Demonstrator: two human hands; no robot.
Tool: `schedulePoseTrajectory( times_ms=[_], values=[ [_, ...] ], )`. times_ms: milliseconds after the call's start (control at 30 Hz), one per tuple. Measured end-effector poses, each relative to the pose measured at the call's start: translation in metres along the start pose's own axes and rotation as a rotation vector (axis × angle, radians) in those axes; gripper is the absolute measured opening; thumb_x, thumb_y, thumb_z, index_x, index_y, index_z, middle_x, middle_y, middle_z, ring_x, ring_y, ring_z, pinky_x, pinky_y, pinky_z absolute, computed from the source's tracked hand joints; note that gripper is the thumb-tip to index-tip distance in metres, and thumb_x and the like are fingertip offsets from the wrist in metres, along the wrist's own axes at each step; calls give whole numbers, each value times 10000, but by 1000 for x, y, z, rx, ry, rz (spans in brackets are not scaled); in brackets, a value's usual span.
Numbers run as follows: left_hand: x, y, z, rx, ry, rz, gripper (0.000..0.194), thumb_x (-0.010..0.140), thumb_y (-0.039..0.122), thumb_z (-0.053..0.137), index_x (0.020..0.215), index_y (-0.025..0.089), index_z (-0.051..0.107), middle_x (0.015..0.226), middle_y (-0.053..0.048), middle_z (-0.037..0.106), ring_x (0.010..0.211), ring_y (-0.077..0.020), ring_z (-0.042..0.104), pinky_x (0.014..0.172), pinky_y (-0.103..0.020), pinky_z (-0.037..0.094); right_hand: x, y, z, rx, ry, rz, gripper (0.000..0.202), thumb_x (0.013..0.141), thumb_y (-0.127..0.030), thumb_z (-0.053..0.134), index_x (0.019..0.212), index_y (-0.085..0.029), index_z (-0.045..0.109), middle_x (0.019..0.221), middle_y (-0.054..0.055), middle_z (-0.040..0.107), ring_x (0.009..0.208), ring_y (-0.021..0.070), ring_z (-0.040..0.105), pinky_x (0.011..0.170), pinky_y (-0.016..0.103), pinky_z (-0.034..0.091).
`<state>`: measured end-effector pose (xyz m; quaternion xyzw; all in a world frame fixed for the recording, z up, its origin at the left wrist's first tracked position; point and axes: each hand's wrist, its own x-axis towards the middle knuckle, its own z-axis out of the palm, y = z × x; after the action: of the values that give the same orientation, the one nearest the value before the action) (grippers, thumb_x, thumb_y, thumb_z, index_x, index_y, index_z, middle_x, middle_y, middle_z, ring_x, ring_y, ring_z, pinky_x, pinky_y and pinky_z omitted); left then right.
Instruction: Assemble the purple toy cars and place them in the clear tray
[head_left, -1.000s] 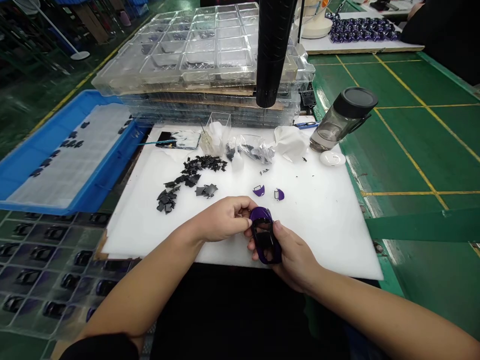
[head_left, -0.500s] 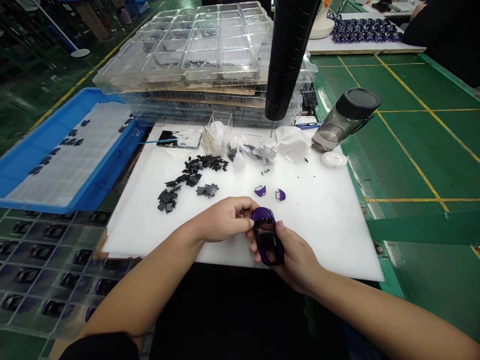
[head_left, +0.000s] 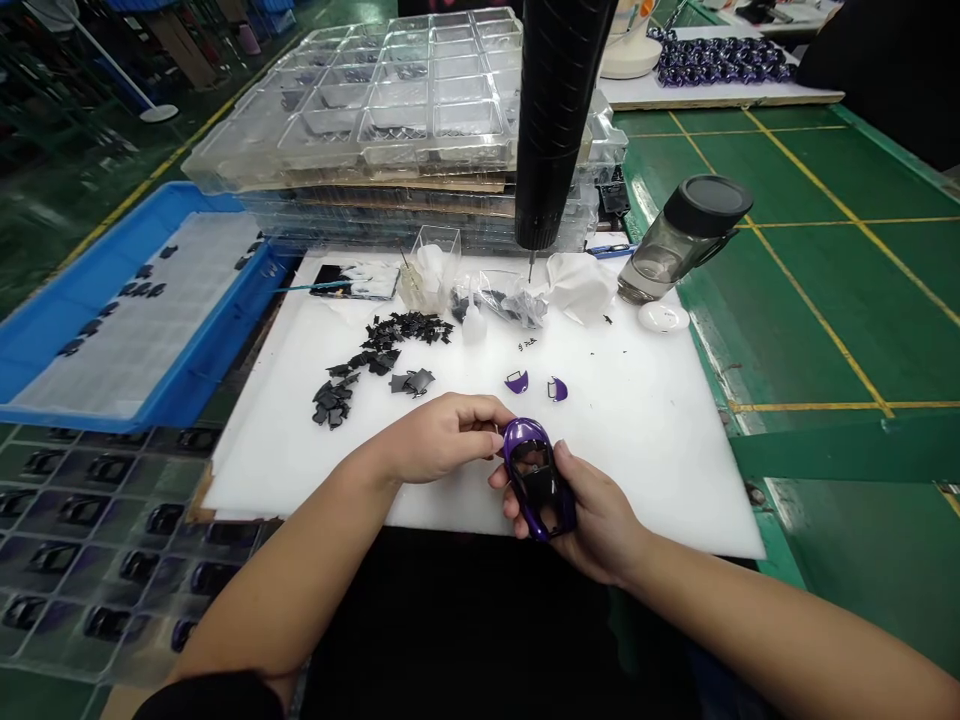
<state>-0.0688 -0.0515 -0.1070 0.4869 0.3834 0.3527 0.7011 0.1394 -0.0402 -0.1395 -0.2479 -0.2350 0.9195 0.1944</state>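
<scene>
A glossy purple toy car body shell (head_left: 538,478) with dark window openings is tilted up in my right hand (head_left: 600,510). The thumb lies along its right side and the fingers wrap beneath. My left hand (head_left: 457,438) is pinched closed at the shell's upper left edge; what sits between thumb and forefinger is too small or hidden to make out. Just beyond the shell, a small purple curved part (head_left: 517,382) and a second purple part (head_left: 557,389) lie on the white foam board (head_left: 645,440).
Black pieces (head_left: 405,328) and grey pieces (head_left: 412,382) lie to the left. A black electric screwdriver (head_left: 555,130) hangs over the board's far side. Behind are clear stacked trays (head_left: 360,150); a bottle (head_left: 682,240) stands right, a blue tray (head_left: 142,410) left.
The car shell has tilted slightly in my right hand, its lower end shifting right and towards me. My left hand stays pinched at its edge. The view has shifted a little.
</scene>
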Motion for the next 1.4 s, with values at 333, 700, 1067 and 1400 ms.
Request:
schedulePoseTrajectory(
  times_ms=[333, 700, 1067, 1400],
  values=[
    [2, -2, 0, 11, 13, 2, 136, 910, 209, 586, 977, 91, 594, 721, -58, 622, 680, -181, 589, 693, -276, 464, 0, 3, -1, -79, -39, -49, 505, 1013, -480, 357, 1077, -96, 679, 1011, 136, 666, 712, 158, 650, 677, 274, 528],
    [7, -11, 7, -14, 111, -46, 262, 893, 308, 691, 798, 132, 522, 703, -70, 643, 534, -158, 585, 500, -218, 457, 2, 1, 3, -131, -43, -19, 489, 998, -494, 406, 1021, -96, 688, 935, 122, 679, 714, 157, 660, 665, 257, 516],
    [11, -15, 10, -57, 127, -69, 360, 904, 372, 711, 766, 155, 459, 631, -59, 640, 470, -179, 603, 415, -193, 422, 5, 3, 3, -134, -23, -8, 487, 974, -522, 451, 1018, -93, 677, 966, 134, 678, 694, 154, 651, 627, 262, 517],
    [9, -10, 6, -19, 144, -18, 384, 927, 464, 672, 797, 116, 572, 740, -88, 655, 512, -134, 548, 521, -227, 432, 3, -3, 2, 102, -23, 90, 468, 994, -477, 424, 1075, -91, 676, 1047, 156, 673, 808, 171, 665, 717, 281, 553]
  ],
)
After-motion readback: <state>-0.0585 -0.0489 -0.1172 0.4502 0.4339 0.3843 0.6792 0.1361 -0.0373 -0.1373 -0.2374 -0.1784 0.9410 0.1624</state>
